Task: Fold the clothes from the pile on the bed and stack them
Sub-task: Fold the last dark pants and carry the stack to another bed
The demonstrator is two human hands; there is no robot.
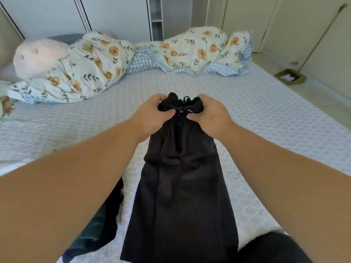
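gripping bunched waistband of black shorts (178, 183), left hand (152, 115) and right hand (210, 115) both closed on it, legs trailing over bed (266, 111)

The garment (180, 177) held up in the middle is plain black, with a small white spot near its gathered top. The bed (247, 111) has a pale grey-lilac cover with a fine lattice pattern. The duvet (98, 59) at the far side is cream with orange flowers and dark green leaves; its other side is blue-and-white check. The plush toy (38, 56) is pale pink. Under the left arm lie clothes (98, 226) in dark teal, black and navy. The dustpan (290, 77) on the floor is olive green.
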